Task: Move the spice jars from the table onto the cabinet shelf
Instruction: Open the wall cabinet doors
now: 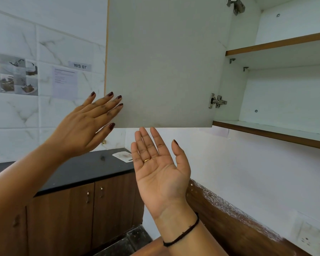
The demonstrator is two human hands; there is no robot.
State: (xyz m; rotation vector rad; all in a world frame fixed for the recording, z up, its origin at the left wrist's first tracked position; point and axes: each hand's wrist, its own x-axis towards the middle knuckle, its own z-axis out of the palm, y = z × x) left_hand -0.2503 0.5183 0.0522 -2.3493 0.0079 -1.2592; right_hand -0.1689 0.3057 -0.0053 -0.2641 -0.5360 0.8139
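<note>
Standing open, the white cabinet door (164, 61) spreads above both hands. The cabinet shelf (275, 129) lies up and right of the right hand (159, 167). A black tabletop (81, 167) sits below the left hand (85, 122), whose straight, released fingers overlap the door's lower corner. The right hand, palm up and relaxed, holds nothing and wears a ring (147, 160).

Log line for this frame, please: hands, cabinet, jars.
cabinet door: open | left hand: open, fingers at door's lower corner | right hand: open, palm up, holds nothing | spice jars: none in view
</note>
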